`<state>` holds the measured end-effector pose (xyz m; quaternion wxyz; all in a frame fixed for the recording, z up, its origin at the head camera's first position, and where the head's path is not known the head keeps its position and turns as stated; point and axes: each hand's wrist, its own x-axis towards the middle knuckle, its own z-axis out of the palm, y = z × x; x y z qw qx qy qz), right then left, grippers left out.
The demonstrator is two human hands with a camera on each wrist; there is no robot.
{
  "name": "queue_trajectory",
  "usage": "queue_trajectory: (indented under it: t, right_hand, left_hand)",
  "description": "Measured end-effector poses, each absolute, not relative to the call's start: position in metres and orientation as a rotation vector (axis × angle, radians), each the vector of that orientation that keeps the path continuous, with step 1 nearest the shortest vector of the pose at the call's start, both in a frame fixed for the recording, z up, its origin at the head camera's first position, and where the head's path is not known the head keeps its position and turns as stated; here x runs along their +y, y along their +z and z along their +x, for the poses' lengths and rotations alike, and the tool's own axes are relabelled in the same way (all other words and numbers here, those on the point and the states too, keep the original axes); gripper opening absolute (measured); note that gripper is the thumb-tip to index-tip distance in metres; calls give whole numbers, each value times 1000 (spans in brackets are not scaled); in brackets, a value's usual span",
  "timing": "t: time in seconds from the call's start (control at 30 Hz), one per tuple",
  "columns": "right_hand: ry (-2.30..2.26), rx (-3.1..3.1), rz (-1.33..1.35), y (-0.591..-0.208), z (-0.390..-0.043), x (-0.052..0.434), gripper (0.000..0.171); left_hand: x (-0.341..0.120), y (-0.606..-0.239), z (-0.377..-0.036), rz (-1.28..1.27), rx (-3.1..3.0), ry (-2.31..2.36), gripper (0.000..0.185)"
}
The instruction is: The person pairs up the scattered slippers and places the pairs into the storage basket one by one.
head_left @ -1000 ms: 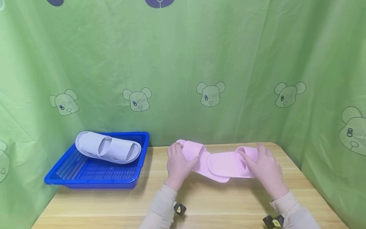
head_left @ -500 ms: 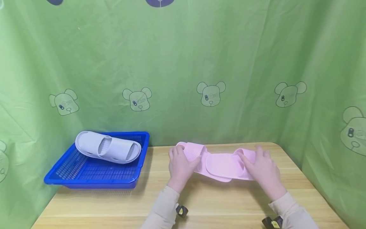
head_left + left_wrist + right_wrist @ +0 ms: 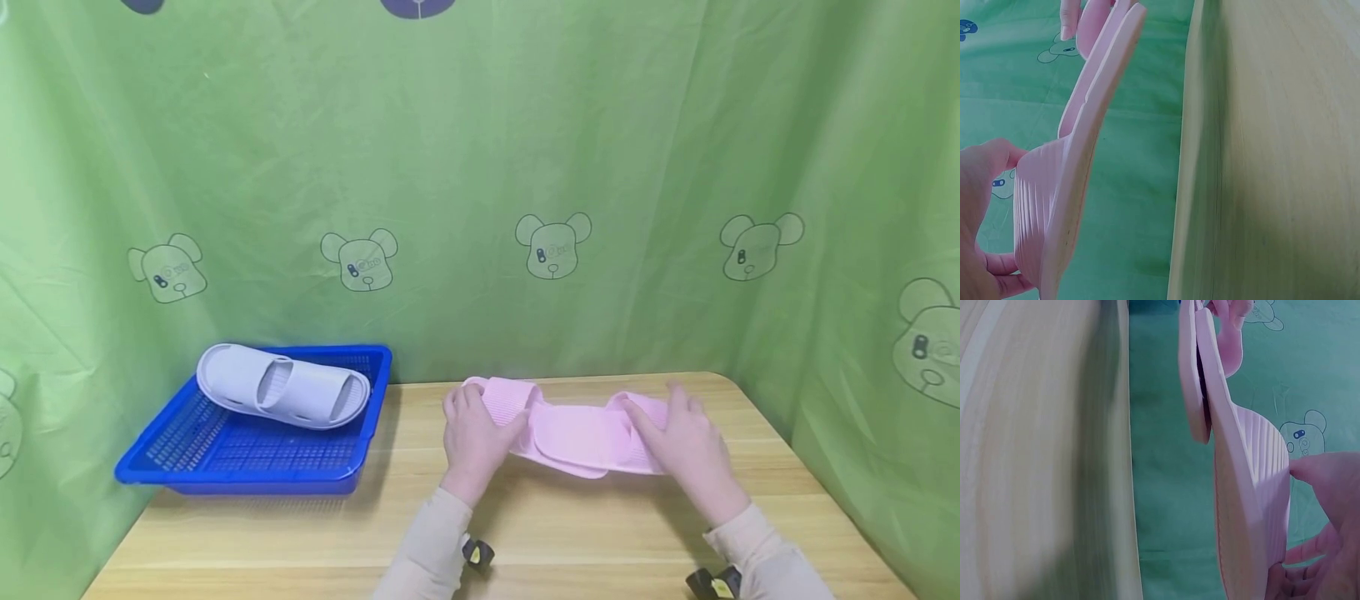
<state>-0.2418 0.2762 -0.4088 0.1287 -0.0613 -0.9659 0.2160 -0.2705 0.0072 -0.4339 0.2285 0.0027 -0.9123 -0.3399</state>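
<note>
Wrist views show the two ribbed pink foam slippers [image 3: 1079,162] lifted off the pale wooden worktop [image 3: 570,533]; head view hides that gap. Left hand [image 3: 472,437] fingers curl around one strap, right hand [image 3: 686,450] fingers around the other, heels overlapping between them. Farther left, grey slippers [image 3: 283,386] in blue mesh tray [image 3: 247,467].

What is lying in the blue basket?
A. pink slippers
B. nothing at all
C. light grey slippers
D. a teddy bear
C. A pair of light grey slippers lies in the blue basket on the left of the table, while the pink slippers are out on the table, held by the left hand and the right hand.
</note>
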Motion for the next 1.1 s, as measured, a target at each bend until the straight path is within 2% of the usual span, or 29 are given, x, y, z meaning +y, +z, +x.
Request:
queue_trajectory:
  t: [0.33, 0.63, 1.1]
  right_hand:
    - [701, -2763, -117, -406, -239, 275, 91]
    - [758, -2750, -41, -403, -236, 272, 91]
    - [591, -2674, 164, -405, -235, 267, 80]
  left_hand:
    - [4, -434, -272, 4, -2495, -938, 74]
    - [3, -435, -273, 51, -2529, -948, 76]
    - [-6, -431, -276, 103, -2519, -992, 77]
